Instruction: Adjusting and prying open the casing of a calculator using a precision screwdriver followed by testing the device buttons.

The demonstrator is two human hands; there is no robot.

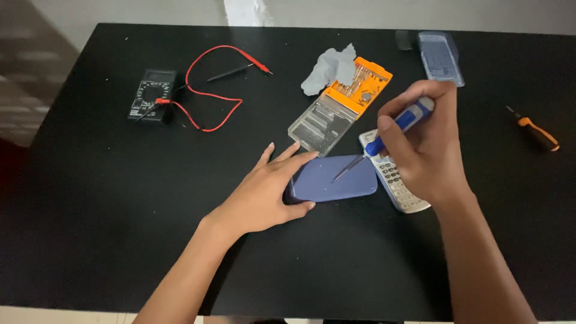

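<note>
The left hand (264, 192) lay flat and spread over the left end of the blue case (333, 178), fingers splayed and grasping nothing, apparently pressing it down so it would not slide on the black tabletop (90, 198). The right hand (423, 147) was clenched around a blue-and-white screwdriver (396, 127), held pen-like and tilted so its thin tip met the top face of the blue case. Just right of the blue case, partly under the right hand, lay a white calculator (399, 186). Behind the blue case sat an open clear-and-orange bit box (342, 105) with a crumpled grey cloth (329, 69) touching it, probably kept near for reach. Far left of the blue case rested a black multimeter (152, 95) with red leads (210, 90); far right, an orange-handled screwdriver (537, 132).
</note>
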